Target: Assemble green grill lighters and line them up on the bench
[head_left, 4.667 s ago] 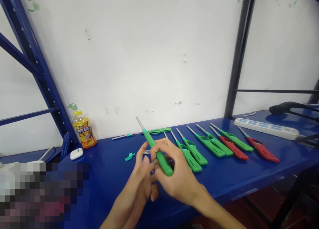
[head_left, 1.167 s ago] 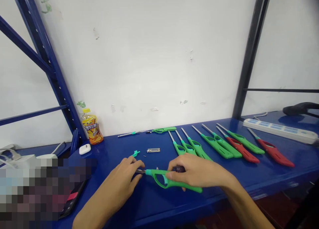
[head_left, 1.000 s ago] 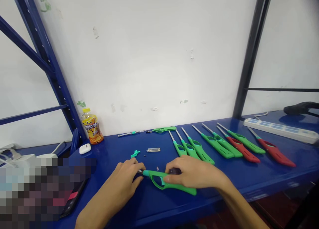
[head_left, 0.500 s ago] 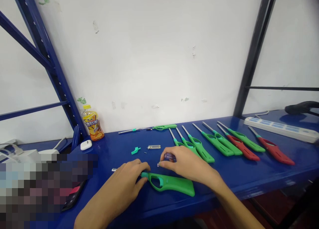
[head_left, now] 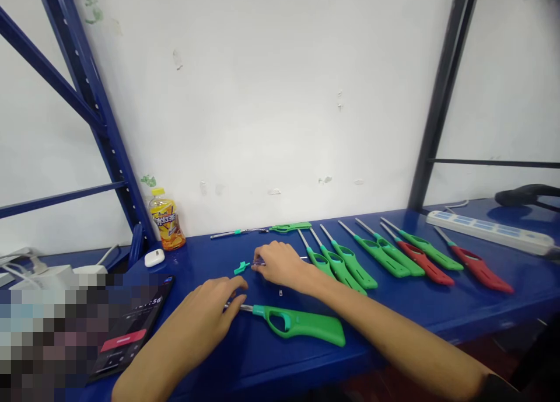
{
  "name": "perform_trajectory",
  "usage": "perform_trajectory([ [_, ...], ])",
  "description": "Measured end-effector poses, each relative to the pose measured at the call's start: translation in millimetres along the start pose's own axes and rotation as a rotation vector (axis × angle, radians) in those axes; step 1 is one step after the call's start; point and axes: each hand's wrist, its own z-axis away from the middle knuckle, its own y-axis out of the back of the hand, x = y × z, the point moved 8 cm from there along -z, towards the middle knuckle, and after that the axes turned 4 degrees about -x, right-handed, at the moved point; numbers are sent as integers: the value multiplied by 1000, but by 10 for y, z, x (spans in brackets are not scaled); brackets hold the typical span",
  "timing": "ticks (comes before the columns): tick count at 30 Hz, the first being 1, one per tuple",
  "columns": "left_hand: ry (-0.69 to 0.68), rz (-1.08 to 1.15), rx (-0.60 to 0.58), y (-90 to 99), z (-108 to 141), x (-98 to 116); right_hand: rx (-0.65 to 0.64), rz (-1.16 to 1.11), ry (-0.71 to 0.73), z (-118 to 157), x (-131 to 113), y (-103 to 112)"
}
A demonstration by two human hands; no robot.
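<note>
A green long-necked lighter (head_left: 312,327) lies near the front of the blue table. Its metal tube runs between the thumb and fingers of my left hand (head_left: 212,308), which is closed around it. Beyond the lighter, my right hand (head_left: 280,266) is curled over a small tool with a purple translucent handle (head_left: 259,262), seemingly a screwdriver; a thin metal shaft (head_left: 305,258) sticks out on the hand's far side. Close to the right fingertips lies a small teal plastic trigger piece (head_left: 241,268). A tiny metal clip (head_left: 280,292) rests between the right hand and the lighter.
Several green lighters (head_left: 380,257) and two red ones (head_left: 481,268) are laid out at right. Along the wall lies a partly dismantled lighter (head_left: 291,227). A drink bottle (head_left: 167,221), white earphone case (head_left: 154,258) and phone (head_left: 131,332) are at left, a power strip (head_left: 490,229) far right.
My right hand has moved left and away from me with the tool, now covering the metal part there. The tiny clip has left its fingertips. My left hand has slid leftward along the tube.
</note>
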Motion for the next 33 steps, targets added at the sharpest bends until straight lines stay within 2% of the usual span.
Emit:
perform_trajectory([
  [12,-16,30,31,24,-3,25,-8,-24,-4,9,106,-180],
  [18,-5,21,36,53,1,7,5,-48,-11,14,165,-90],
  [24,-47,32,36,-2,-28,-78,-21,-51,-59,30,383,22],
  [29,-87,27,-14,-99,-83,-189,-129,-109,38,65,481,56],
  [33,-95,35,-8,-97,-81,-174,-179,-166,111,106,458,62],
])
